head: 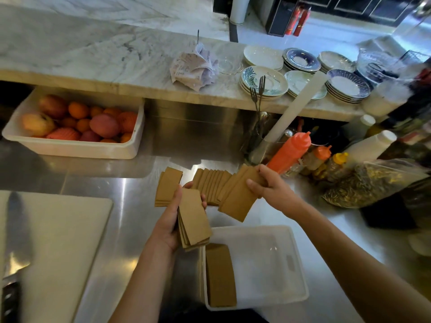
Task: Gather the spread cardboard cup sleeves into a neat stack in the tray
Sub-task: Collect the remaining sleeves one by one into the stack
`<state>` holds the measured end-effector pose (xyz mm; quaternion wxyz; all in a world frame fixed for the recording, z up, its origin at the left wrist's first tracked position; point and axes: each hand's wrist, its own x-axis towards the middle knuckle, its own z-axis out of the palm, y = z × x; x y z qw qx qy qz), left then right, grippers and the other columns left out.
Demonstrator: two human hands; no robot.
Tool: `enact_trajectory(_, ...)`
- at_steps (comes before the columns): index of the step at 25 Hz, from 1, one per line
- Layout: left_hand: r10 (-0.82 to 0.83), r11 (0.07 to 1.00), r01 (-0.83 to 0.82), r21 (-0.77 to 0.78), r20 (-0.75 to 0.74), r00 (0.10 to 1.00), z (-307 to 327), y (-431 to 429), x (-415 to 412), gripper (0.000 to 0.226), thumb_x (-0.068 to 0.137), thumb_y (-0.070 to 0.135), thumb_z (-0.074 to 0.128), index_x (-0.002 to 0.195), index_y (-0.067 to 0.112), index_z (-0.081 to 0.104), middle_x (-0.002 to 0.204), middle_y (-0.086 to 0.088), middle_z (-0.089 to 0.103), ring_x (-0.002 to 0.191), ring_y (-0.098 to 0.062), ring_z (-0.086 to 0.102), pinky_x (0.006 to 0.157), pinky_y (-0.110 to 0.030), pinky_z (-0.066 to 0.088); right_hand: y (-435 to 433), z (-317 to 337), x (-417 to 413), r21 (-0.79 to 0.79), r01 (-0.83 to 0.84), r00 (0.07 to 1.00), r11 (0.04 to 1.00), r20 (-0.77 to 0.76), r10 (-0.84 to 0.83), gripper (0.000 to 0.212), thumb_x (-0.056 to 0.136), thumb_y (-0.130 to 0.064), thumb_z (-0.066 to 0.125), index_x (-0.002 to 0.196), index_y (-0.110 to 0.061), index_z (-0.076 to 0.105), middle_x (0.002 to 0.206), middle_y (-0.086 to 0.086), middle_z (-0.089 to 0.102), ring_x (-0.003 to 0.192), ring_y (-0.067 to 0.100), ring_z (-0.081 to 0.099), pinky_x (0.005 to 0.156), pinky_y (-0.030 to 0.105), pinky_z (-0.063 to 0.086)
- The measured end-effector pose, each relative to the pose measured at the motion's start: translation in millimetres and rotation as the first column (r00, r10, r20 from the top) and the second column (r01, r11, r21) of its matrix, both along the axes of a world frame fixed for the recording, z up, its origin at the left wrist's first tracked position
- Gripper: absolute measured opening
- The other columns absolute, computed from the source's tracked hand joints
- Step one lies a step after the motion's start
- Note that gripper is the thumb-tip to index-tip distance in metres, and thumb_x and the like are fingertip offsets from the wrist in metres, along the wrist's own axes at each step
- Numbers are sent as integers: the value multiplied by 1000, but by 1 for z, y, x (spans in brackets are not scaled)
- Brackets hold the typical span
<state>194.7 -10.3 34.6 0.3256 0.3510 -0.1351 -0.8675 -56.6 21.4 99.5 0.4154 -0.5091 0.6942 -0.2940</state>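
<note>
Your left hand (169, 220) grips a bunch of sleeves (193, 222) above the desk (130, 190) — your right hand (270, 185) pinches another batch (235, 201). More lie fanned out (212, 185) between, and one stack (220, 276) sits in the tray (268, 264).

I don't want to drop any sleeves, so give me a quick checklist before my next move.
1. Left hand grips its bundle of sleeves: ok, though the bundle is fanned, not squared.
2. Right hand holds the lifted sleeves: ok.
3. Tray has room beside its stack: ok.
4. All sleeves off the counter: not ok; a spread row and a small pile remain.
5. Orange squeeze bottle clear of the right hand: cannot tell, it looks very close.
</note>
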Motion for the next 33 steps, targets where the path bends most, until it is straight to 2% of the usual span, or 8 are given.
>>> enact_trajectory(6,-26,999,30,-40,104,994,19,20,-2,47,86,60,48,122,33,60,107,-15,70,93,-35,67,74,-48,58,11,38,35,-4,-208,978,978,8,208,23,94,-34,57,115,-28,48,110,-3,57,101,15,61,81,32,56)
enact_trajectory(9,-48,997,57,-60,143,989,27,25,-3,49,83,64,47,120,35,62,114,-18,70,95,-41,70,71,-51,57,12,43,51,-26,-286,958,958,-32,286,25,94,-34,58,116,-29,47,109,-3,54,98,15,60,78,31,57)
enact_trajectory(13,-95,994,103,-42,174,980,37,30,-4,59,72,64,51,112,22,63,95,-18,76,80,-36,73,62,-45,60,12,42,71,-63,-344,935,937,-110,336,30,93,-32,60,118,-26,46,102,-9,54,91,12,61,71,23,55)
enact_trajectory(18,-100,991,116,-65,215,972,37,34,-7,63,64,65,53,101,14,67,85,-16,76,82,-34,70,75,-45,55,10,28,86,-147,-327,905,933,-332,265,45,91,-39,62,131,-24,48,118,-7,50,104,11,52,82,22,47)
enact_trajectory(26,-108,989,125,-78,190,976,34,37,-12,67,66,64,54,112,16,62,89,-17,76,79,-33,73,66,-43,58,13,11,90,-159,-319,890,934,-389,238,45,91,-47,57,133,-31,49,126,-5,42,119,12,39,97,27,42)
enact_trajectory(29,-96,992,107,-65,160,982,31,36,-13,64,68,64,54,110,16,66,93,-19,74,79,-33,72,68,-43,58,11,9,91,-170,-318,886,933,-405,228,43,90,-48,58,130,-34,51,125,-7,42,118,11,38,95,26,42)
enact_trajectory(32,-53,996,59,-59,102,993,28,33,-8,54,72,65,54,98,23,77,100,-20,70,78,-30,69,70,-42,57,5,10,80,-210,-176,952,962,-284,113,42,91,-42,59,131,-30,50,124,-6,44,112,9,46,83,18,46)
enact_trajectory(33,-46,998,50,-39,97,994,25,32,-4,58,73,66,55,103,21,76,99,-19,69,77,-30,68,69,-41,57,2,10,72,-222,-119,964,968,-260,58,40,92,-40,58,130,-29,51,123,-6,46,111,9,49,81,18,47)
